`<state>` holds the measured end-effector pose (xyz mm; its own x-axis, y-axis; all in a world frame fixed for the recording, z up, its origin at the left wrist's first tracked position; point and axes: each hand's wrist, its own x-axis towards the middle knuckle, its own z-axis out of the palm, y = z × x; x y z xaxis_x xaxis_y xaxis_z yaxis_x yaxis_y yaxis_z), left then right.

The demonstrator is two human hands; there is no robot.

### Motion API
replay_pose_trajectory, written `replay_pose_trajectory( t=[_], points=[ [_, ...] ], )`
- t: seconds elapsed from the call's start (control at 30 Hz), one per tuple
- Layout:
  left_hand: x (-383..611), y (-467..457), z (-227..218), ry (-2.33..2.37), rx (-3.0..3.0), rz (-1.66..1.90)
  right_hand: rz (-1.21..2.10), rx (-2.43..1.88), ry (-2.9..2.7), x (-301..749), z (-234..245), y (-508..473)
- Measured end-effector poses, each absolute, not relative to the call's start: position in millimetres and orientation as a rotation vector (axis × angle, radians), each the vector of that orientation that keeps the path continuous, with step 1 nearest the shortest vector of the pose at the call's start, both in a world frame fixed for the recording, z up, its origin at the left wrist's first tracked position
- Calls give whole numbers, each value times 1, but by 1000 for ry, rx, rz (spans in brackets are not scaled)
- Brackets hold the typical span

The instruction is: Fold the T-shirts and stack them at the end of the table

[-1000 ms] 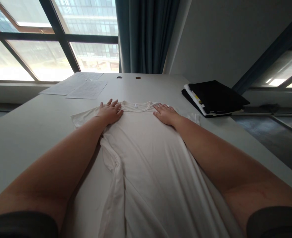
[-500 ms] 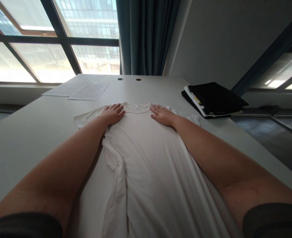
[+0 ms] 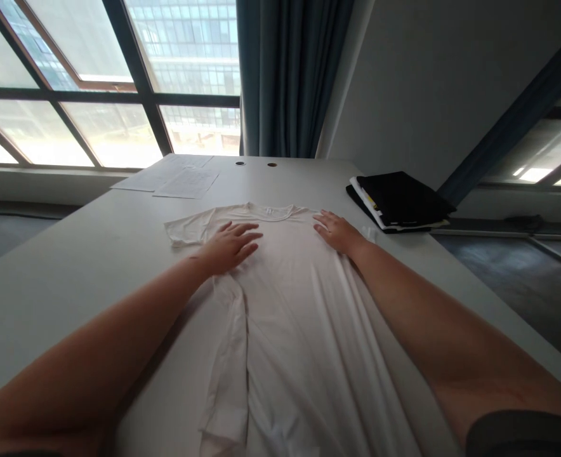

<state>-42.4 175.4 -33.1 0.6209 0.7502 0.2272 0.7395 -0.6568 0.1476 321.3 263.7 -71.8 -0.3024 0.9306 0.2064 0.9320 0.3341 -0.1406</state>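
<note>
A white T-shirt (image 3: 290, 285) lies spread on the white table, its neckline at the far end and its body running toward me. Its left edge is folded over in a long strip, and soft creases run down the right side. My left hand (image 3: 233, 246) is over the upper left chest of the shirt, fingers spread; I cannot tell whether it touches the cloth. On the right shoulder rests my right hand (image 3: 336, 232), fingers stretched out flat. It covers part of the right sleeve, while the left sleeve shows whole. Neither hand grips anything.
Printed paper sheets (image 3: 185, 182) lie at the table's far left. A stack of black folders (image 3: 402, 200) with papers sits near the right edge. Two cable holes, a blue curtain (image 3: 285, 82) and windows are beyond. The white table (image 3: 94, 254) extends on both sides.
My left hand has drawn back toward me from the left shoulder, its fingers now more spread. My right hand has moved slightly outward along the right shoulder. The view has shifted a little.
</note>
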Motion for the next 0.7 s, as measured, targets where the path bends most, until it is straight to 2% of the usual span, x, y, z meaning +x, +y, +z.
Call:
replay_pose_trajectory(
  t=[0.1, 0.3, 0.43, 0.53, 0.7],
  points=[
    [-43, 118, -36, 976, 2801, 436, 19, -1863, -2250, 349, -79, 235],
    [-64, 48, -30, 943, 2793, 485, -15, -2191, -2141, 375, -75, 173],
    [-75, 9, -14, 1049, 2814, 514, -155, -1981, -2293, 351, -67, 119],
    [-77, -33, -13, 1075, 2763, 551, -55, -1730, -2462, 322, -66, 75],
    [-68, -95, -36, 1199, 2621, 462, 151, -1503, -2631, 295, -67, 35]
  ],
)
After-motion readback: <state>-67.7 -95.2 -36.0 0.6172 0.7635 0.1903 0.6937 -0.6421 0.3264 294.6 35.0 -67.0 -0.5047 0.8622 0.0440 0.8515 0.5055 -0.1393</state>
